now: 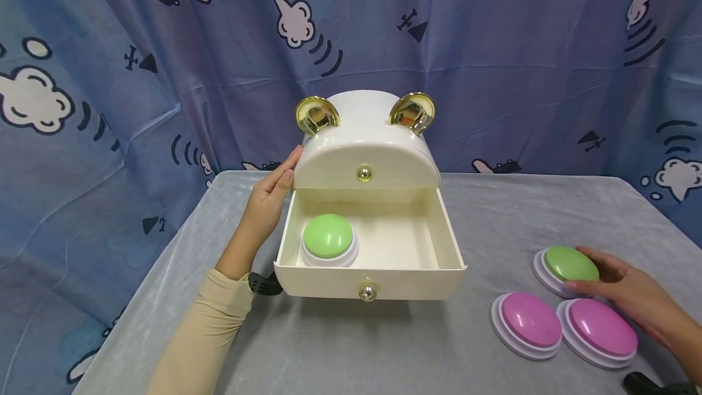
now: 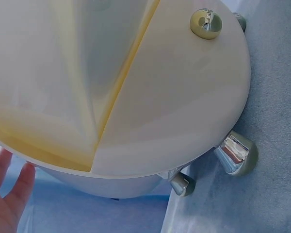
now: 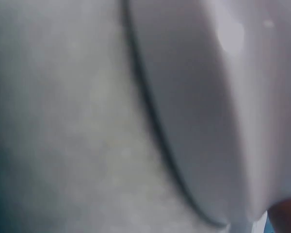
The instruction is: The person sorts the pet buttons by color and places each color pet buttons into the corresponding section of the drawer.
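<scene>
"At the table's [image 1: 439, 346] right side, what is the right hand [image 1: 638, 291] doing?"

"It grips a green button [image 1: 570, 263] from its right, thumb on the near edge and fingers at the far side, spread about as wide as the dome. Whether the base is lifted at all, I cannot tell; the right wrist view is blurred and shows only a bit of finger at the corner."

"Which way does that button face?"

"Dome upward, white base below. Its outline is round, so I can pick out no long axis."

"What lies near it?"

"Two pink buttons, one [image 1: 532, 320] to the left and one [image 1: 603, 326] to the right, side by side and nearer the person, domes up as well."

"And the left hand [image 1: 267, 203]?"

"Fingers extended, nearly straight, laid against the left side of the white box [image 1: 362, 151]; it grasps nothing."

"How does the box stand?"

"Upright, mid-table, its front toward the person, gold ears [image 1: 317, 116] on top. The drawer [image 1: 417, 285] is pulled out toward the person, its front panel running lengthwise left to right. Inside, at the left, sits another green button [image 1: 329, 236], dome up."
</scene>
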Motion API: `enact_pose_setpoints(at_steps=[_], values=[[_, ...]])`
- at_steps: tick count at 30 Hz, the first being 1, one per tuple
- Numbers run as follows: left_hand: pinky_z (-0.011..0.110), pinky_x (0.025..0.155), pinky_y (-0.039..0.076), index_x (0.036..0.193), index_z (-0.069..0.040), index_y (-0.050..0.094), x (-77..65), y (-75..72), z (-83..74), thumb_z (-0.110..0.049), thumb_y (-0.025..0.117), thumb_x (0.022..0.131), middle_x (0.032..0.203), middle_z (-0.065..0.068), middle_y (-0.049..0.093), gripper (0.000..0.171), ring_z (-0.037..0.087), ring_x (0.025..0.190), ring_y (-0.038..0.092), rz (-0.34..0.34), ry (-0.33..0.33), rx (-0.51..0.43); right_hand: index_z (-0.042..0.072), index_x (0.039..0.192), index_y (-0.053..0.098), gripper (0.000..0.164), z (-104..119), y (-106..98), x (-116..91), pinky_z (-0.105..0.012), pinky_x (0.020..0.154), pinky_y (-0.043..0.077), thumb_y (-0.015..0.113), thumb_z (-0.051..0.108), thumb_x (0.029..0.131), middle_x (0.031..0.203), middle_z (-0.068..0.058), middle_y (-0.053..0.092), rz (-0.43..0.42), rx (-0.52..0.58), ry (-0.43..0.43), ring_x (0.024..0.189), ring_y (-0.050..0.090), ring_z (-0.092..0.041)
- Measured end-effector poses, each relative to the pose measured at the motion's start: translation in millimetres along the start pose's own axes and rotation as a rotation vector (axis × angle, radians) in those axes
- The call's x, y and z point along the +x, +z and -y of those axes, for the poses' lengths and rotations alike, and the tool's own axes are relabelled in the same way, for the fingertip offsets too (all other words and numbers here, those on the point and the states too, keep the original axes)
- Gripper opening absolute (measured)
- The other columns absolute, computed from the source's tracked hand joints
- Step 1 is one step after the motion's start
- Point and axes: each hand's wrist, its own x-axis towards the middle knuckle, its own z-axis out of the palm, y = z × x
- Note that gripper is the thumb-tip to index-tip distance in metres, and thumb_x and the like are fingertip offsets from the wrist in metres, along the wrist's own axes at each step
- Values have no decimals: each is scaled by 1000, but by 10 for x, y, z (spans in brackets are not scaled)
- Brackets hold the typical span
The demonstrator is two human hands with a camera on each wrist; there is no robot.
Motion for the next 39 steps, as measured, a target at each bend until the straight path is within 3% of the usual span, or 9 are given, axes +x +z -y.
enact_pose_setpoints(at_steps=[7, 13, 21, 31, 39], values=[[31, 125, 27, 151, -14, 43, -8, -7, -11, -24, 39, 109, 160, -4, 37, 43, 10, 149, 32, 2, -6, 5, -1, 156, -7, 112, -19, 12, -7, -76, 108, 23, 66, 54, 92, 156, -42, -2, 1, 2, -23, 140, 7, -64], [30, 124, 27, 151, -13, 44, -3, 0, -10, -24, 40, 109, 160, -4, 37, 43, 9, 149, 32, 1, -2, 5, -3, 157, -3, 112, 0, 20, -29, -76, 106, 26, 65, 58, 90, 155, -43, 3, -18, -35, -10, 137, 13, -64], [33, 125, 26, 150, -10, 44, 2, 2, 9, -21, 39, 109, 160, 0, 37, 43, 13, 150, 31, -2, 7, -7, -6, 156, 7, 110, 124, 28, -85, -77, 102, 29, 63, 61, 90, 154, -43, 8, -114, -120, -9, 137, 14, -66], [33, 125, 27, 150, -10, 44, 1, 18, -15, -19, 39, 109, 160, 1, 38, 43, 14, 149, 33, -5, 13, -7, 3, 159, 11, 101, 740, -17, -299, -76, 101, 31, 70, 49, 91, 161, -33, 7, -188, -1, -134, 144, 9, -58], [34, 125, 26, 150, -9, 44, 3, 18, -14, -19, 38, 109, 160, 1, 37, 43, 14, 150, 32, -5, 5, -14, 7, 160, 14, 100, 1239, -29, -461, -74, 101, 33, 71, 48, 89, 162, -31, 13, -156, -9, -188, 144, 15, -58]])
